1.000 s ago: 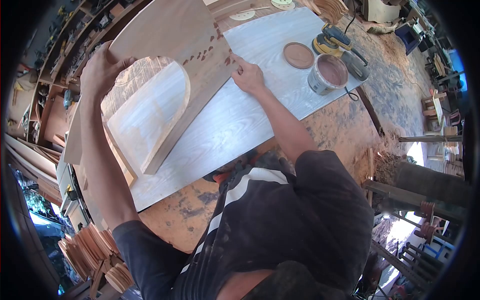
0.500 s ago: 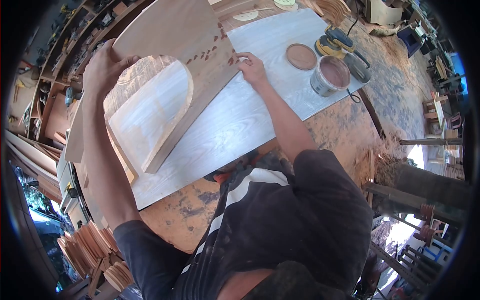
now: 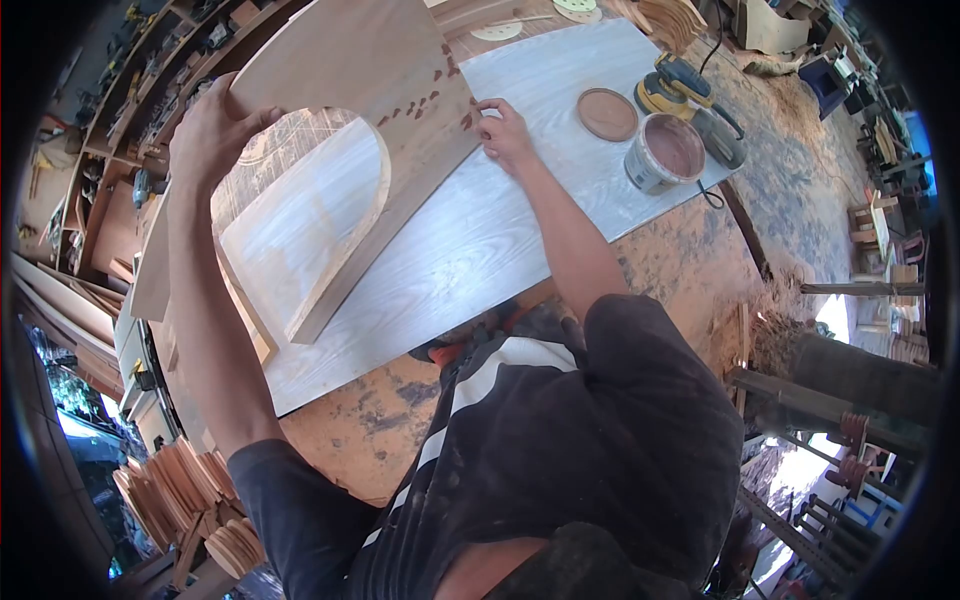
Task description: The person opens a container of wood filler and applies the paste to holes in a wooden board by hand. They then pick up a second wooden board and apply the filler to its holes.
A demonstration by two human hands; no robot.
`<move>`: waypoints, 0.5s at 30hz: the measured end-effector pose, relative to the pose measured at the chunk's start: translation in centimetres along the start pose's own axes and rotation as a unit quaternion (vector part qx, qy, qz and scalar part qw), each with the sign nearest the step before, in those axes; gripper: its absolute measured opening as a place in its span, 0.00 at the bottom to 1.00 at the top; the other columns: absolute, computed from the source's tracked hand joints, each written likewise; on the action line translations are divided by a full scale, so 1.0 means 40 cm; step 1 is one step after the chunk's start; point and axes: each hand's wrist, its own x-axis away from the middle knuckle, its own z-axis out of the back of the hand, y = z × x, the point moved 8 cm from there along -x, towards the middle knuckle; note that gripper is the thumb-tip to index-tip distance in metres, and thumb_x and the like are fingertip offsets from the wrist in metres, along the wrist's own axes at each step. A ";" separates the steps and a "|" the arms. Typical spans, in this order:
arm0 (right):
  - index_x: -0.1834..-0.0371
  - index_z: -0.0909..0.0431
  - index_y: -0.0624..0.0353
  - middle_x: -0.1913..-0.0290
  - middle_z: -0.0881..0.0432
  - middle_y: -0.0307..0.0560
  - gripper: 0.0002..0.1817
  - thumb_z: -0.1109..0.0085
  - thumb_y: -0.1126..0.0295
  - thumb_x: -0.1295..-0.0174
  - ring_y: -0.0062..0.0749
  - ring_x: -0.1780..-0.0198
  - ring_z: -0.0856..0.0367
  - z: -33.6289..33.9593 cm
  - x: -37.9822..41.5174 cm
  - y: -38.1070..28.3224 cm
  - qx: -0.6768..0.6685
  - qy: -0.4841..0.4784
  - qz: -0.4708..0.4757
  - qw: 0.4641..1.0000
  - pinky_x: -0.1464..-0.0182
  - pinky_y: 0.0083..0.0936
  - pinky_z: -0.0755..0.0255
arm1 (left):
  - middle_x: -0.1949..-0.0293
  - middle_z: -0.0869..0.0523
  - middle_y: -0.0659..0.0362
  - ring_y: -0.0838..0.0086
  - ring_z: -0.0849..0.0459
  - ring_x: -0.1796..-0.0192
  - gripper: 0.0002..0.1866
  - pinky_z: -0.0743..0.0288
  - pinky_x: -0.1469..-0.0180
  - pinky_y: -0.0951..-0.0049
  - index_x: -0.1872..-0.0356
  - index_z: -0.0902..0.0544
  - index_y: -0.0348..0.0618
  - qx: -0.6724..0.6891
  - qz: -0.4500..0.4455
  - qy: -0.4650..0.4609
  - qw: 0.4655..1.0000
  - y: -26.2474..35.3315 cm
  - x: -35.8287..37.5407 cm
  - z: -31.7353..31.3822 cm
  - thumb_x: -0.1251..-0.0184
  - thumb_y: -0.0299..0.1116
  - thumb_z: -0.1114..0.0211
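A large wooden panel (image 3: 350, 50) with an arched cutout stands on a pale wood-grain board (image 3: 420, 275). Reddish-brown filler patches mark its face near the right edge. My left hand (image 3: 213, 135) grips the panel at the upper left, its thumb at the rim of the arch. At the panel's right edge, beside the patches, is my right hand (image 3: 505, 135), with its fingers bent against the wood; whether they hold anything small is hidden. An open tub of brown paste (image 3: 665, 152) sits on the board to the right, near its round lid (image 3: 607, 114).
A yellow and blue sander (image 3: 672, 85) lies behind the tub, with its cable trailing. Sanding discs (image 3: 497, 31) lie at the far edge. Shelves of tools (image 3: 140, 100) run along the left. Stacked curved wood pieces (image 3: 165, 490) stand at the lower left.
The view has shifted very slightly. My right hand's fingers have moved a little at the panel's edge; my left hand keeps its grip.
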 end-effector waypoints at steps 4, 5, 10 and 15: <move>0.42 0.20 0.63 0.69 0.14 0.39 0.20 0.36 0.76 0.39 0.17 0.73 0.26 0.029 -0.017 0.014 0.104 -0.003 0.024 0.994 0.76 0.23 0.36 | 0.39 0.10 0.48 0.50 0.12 0.36 0.51 0.19 0.37 0.48 0.28 0.20 0.51 -0.001 0.012 -0.006 1.000 -0.002 -0.001 0.000 0.49 0.74 0.22; 0.42 0.20 0.63 0.69 0.14 0.39 0.20 0.36 0.76 0.39 0.17 0.73 0.26 0.030 -0.022 0.021 0.105 -0.003 0.023 0.994 0.76 0.23 0.36 | 0.39 0.10 0.48 0.50 0.12 0.36 0.52 0.19 0.37 0.48 0.28 0.20 0.51 -0.006 0.013 -0.008 1.000 -0.001 -0.001 0.003 0.49 0.74 0.22; 0.43 0.19 0.59 0.68 0.12 0.48 0.22 0.31 0.66 0.40 0.38 0.63 0.12 -0.007 0.013 -0.062 0.368 0.066 0.102 0.922 0.53 0.37 0.20 | 0.39 0.10 0.48 0.50 0.12 0.36 0.52 0.19 0.37 0.48 0.28 0.20 0.52 -0.001 0.006 -0.003 1.000 0.000 0.001 -0.001 0.49 0.74 0.22; 0.38 0.21 0.59 0.64 0.10 0.51 0.26 0.32 0.62 0.39 0.47 0.57 0.11 -0.035 0.028 -0.114 0.469 0.070 0.082 0.876 0.51 0.42 0.20 | 0.39 0.10 0.48 0.51 0.12 0.36 0.51 0.18 0.37 0.48 0.27 0.20 0.52 -0.013 0.011 -0.003 1.000 0.006 0.006 0.004 0.49 0.74 0.22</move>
